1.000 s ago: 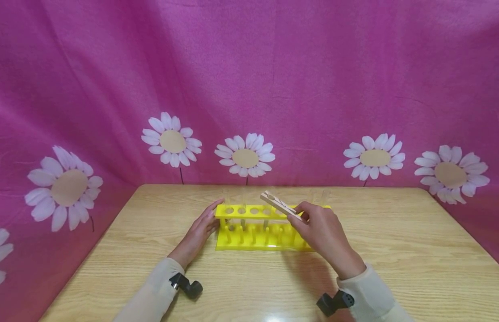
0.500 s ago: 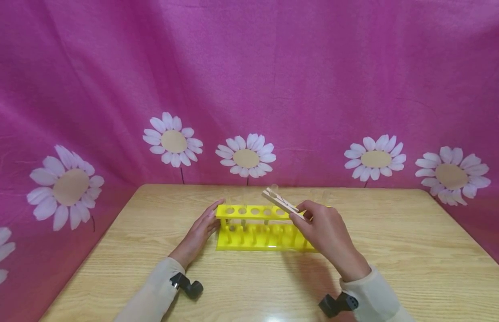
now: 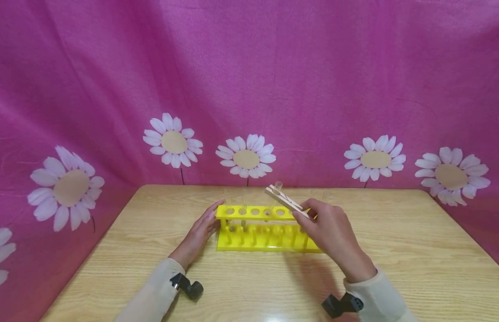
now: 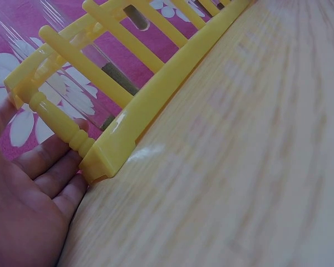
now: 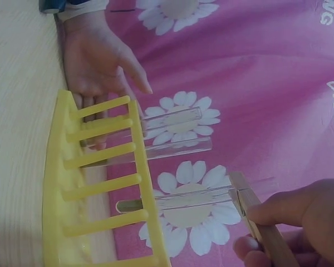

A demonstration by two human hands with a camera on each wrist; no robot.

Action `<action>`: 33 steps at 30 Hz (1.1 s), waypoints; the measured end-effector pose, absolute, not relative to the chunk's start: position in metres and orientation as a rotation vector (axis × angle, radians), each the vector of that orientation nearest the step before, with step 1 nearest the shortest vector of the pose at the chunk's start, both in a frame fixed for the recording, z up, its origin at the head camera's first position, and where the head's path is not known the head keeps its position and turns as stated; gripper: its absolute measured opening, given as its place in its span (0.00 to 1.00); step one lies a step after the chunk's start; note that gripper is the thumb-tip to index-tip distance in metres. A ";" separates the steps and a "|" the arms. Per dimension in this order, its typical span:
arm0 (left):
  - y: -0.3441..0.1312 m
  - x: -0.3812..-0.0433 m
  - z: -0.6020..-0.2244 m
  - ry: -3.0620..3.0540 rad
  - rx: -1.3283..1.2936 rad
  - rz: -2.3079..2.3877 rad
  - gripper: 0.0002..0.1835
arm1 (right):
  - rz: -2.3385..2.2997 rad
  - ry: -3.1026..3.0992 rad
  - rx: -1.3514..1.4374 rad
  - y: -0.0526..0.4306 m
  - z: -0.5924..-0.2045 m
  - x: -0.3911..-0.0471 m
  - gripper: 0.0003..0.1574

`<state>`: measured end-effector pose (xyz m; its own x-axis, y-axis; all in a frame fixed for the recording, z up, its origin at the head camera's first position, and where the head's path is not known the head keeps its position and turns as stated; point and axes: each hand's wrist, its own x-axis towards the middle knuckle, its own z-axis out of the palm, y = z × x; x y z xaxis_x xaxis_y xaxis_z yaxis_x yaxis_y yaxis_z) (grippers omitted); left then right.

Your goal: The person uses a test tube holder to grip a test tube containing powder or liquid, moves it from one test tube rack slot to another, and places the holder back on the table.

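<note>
My right hand [image 3: 331, 228] holds a wooden test tube clamp [image 3: 285, 200] between thumb and fingers, tilted up to the left. The clamp's jaws are round a glass test tube [image 5: 197, 199] near its top. That tube stands partly raised through the rack's top plate, its rounded, dark-filled bottom just below the plate and off the base. At the left end of the yellow test tube rack [image 3: 269, 246], my left hand [image 3: 197, 231] rests with extended fingers against the end post [image 4: 58, 122]. The thumb stands apart from the fingers in the right wrist view.
Two more test tubes [image 5: 178, 148] stand in the rack near my left hand, with dark matter at their bottoms. Faint glass shows at the rack's right end, largely behind my right hand. Wooden table [image 3: 249, 286] surrounds the rack; a pink flowered cloth [image 3: 306, 89] hangs behind.
My right hand has moved slightly right, and the clamp has risen a little. The clamped test tube has come up with it through its hole. My left hand stays against the rack.
</note>
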<state>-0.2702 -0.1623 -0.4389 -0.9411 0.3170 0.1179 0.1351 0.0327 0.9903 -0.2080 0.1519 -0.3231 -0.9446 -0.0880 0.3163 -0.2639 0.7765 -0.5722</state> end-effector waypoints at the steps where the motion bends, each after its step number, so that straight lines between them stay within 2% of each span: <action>1: -0.162 -0.270 -0.439 2.159 0.475 2.040 0.31 | 0.926 -2.697 0.273 0.152 -0.322 -0.208 0.15; 21: -0.161 -0.270 -0.438 2.138 0.440 2.061 0.29 | 0.951 -2.608 0.280 0.162 -0.314 -0.203 0.11; 33: -0.161 -0.271 -0.438 2.139 0.447 2.053 0.32 | 0.908 -2.557 0.283 0.167 -0.310 -0.202 0.11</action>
<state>-0.2706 -0.1613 -0.4381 -0.9455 0.3097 0.1010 0.1136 0.0231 0.9933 -0.2022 0.1668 -0.3100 -0.8953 -0.0525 0.4424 -0.3198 0.7672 -0.5560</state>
